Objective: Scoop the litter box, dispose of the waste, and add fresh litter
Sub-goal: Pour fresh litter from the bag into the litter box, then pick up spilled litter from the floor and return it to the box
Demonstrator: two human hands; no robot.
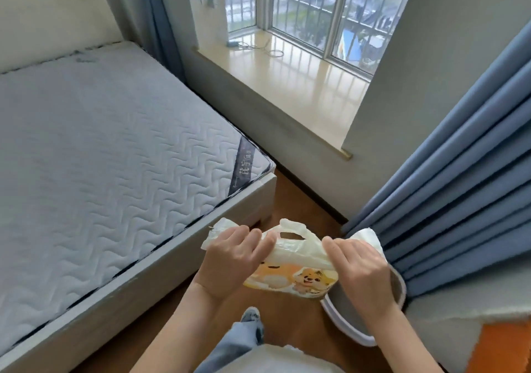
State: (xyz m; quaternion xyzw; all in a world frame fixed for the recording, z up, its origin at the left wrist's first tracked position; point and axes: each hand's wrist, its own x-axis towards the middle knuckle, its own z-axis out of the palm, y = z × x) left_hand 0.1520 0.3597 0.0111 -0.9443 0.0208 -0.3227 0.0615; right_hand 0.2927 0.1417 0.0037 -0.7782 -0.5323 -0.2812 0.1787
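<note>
Plastic bag (296,260) gripped by left hand (232,260), right hand (359,266)

Plastic bag (293,260) between 2 gripping hands

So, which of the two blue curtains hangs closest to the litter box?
The curtain on the right; its folds hang right beside the litter box. The other curtain hangs far off, behind the bed.

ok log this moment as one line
stage: bag prep | left hand: grips plastic bag | right hand: grips bag | litter box: on floor, beside curtain
</note>
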